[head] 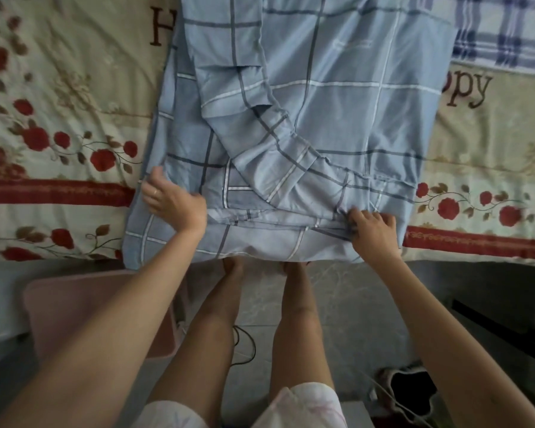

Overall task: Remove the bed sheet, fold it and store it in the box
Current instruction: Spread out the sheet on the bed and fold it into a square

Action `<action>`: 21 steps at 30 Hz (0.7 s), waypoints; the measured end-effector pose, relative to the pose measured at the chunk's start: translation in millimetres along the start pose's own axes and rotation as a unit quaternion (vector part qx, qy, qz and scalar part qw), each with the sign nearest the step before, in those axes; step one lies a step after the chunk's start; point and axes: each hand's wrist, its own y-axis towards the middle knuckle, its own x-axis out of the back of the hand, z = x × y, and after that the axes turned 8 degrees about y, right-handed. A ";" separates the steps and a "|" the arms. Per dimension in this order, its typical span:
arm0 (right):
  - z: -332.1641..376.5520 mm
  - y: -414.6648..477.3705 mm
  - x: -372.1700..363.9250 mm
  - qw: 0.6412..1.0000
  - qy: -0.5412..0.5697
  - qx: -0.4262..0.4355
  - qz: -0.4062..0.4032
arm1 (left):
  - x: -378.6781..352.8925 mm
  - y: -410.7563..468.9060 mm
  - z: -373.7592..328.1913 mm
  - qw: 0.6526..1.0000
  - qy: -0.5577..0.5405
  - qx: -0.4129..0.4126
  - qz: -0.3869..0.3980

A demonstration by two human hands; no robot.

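A light blue checked bed sheet (337,118) lies partly folded in a long strip on the bed, its near end hanging over the bed's front edge. One loose layer runs diagonally across it from the upper left to the lower right. My left hand (172,200) rests on the sheet's near left part with its fingers curled at the cloth's edge. My right hand (372,230) pinches a bunched fold near the sheet's near right corner. A pink box (74,304) stands on the floor at the lower left, partly hidden behind my left forearm.
Under the sheet lies a cream quilt with red roses (59,134) that covers the bed. A blue and white plaid cloth (507,32) sits at the far right. My bare legs stand on the grey tiled floor (352,304). A dark bag (408,387) lies at the lower right.
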 end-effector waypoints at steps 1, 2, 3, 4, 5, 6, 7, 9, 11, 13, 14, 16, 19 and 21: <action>3.7 -0.2 0.4 1.000 0.009 -0.006 -0.029 | -2.1 -1.4 -7.9 0.994 0.033 -0.101 -0.021; 7.4 -0.6 0.2 0.998 0.012 -0.008 -0.060 | -4.9 -1.9 -15.5 0.976 0.062 -0.207 -0.031; 10.2 -0.1 0.3 0.997 0.011 -0.007 -0.082 | -9.3 -0.1 -22.3 0.949 0.086 -0.300 -0.043; 9.3 0.8 0.5 0.996 0.006 -0.006 -0.086 | -13.1 1.5 -30.3 0.921 0.102 -0.370 -0.060; 7.1 3.2 1.6 0.997 0.004 -0.006 -0.080 | -17.7 4.6 -38.9 0.897 0.104 -0.422 -0.081; 4.3 6.2 3.8 0.998 0.006 -0.002 -0.070 | -20.6 8.9 -47.6 0.877 0.099 -0.461 -0.093; 1.6 8.2 6.3 0.998 0.015 0.014 -0.067 | -21.7 13.6 -55.9 0.856 0.095 -0.500 -0.093; -3.2 10.2 14.6 0.991 0.049 0.078 -0.101 | -19.6 22.7 -69.3 0.806 0.090 -0.583 -0.056; -4.9 4.7 24.8 0.978 0.078 0.130 -0.144 | -12.8 28.2 -73.4 0.747 0.082 -0.659 -0.025; -11.3 -4.4 27.9 0.976 0.074 0.142 -0.146 | -7.1 32.7 -66.0 0.728 0.094 -0.679 -0.012; -16.7 -8.6 26.0 0.979 0.065 0.134 -0.139 | -5.6 35.9 -59.5 0.739 0.110 -0.664 -0.008; -29.3 -12.4 17.8 0.989 0.053 0.094 -0.104 | -3.9 44.0 -46.1 0.773 0.158 -0.614 0.019; -39.3 -14.1 7.3 0.996 0.082 0.017 -0.028 | -5.6 47.2 -28.4 0.809 0.198 -0.543 0.107; -38.7 -15.0 5.1 0.985 0.147 -0.055 -0.073 | -6.3 39.4 -22.7 0.862 0.166 -0.463 0.126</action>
